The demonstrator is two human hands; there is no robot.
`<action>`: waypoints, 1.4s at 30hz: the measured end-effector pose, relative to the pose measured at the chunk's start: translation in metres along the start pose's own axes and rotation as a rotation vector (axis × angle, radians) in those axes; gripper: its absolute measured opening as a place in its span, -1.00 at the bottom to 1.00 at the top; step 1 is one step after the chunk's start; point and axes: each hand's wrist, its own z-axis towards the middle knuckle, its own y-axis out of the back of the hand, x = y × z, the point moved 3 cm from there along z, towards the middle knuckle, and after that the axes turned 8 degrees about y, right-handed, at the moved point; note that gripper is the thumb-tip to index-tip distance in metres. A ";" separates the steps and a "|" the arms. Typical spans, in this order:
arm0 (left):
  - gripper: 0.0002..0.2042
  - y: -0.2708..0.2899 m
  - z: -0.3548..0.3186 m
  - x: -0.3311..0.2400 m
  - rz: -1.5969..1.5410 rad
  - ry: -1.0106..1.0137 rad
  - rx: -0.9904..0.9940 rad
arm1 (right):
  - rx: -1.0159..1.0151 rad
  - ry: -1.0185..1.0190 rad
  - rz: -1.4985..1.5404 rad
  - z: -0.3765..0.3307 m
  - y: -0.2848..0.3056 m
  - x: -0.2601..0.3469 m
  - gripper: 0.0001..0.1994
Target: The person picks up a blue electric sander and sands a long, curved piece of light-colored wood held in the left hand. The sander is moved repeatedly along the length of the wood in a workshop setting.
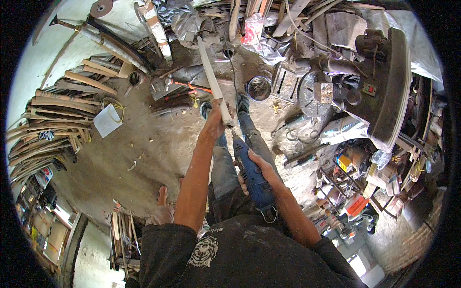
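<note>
My left hand (216,119) is closed around the near end of a long, pale, straight rod (210,69), which reaches away from me toward the clutter at the far side. Whether the rod is wood or plastic I cannot tell. In my right hand (261,168) is a blue rotary tool (252,175), its body lying in my palm with the fingers wrapped round it. The tool's narrow tip points at the rod's near end, just below my left hand; tip and rod look close together or touching. A wire loop hangs from the tool's rear end.
A drill press (384,86) lies at the right, beside its round metal table (314,93). Curved wooden strips (57,113) are stacked along the left wall. A round metal container (258,88) and an orange-handled tool (189,86) rest on the floor ahead. Someone's bare foot (162,194) shows at lower left.
</note>
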 end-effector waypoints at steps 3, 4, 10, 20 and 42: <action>-0.57 0.002 0.003 -0.001 -0.004 -0.002 0.019 | 0.045 0.022 0.045 0.001 -0.001 0.000 -0.43; -0.57 0.001 0.004 -0.001 -0.019 -0.009 0.020 | 0.040 0.027 0.039 0.000 0.000 0.000 -0.43; -0.62 -0.005 0.000 0.000 0.024 -0.031 -0.056 | 0.029 0.034 0.040 -0.002 0.000 0.003 -0.45; -0.63 -0.009 0.001 -0.003 0.042 -0.045 0.045 | 0.019 0.043 0.043 0.000 0.000 0.002 -0.44; -0.66 -0.021 -0.006 -0.005 0.000 -0.052 -0.054 | -0.037 0.027 -0.027 0.001 0.002 -0.003 -0.46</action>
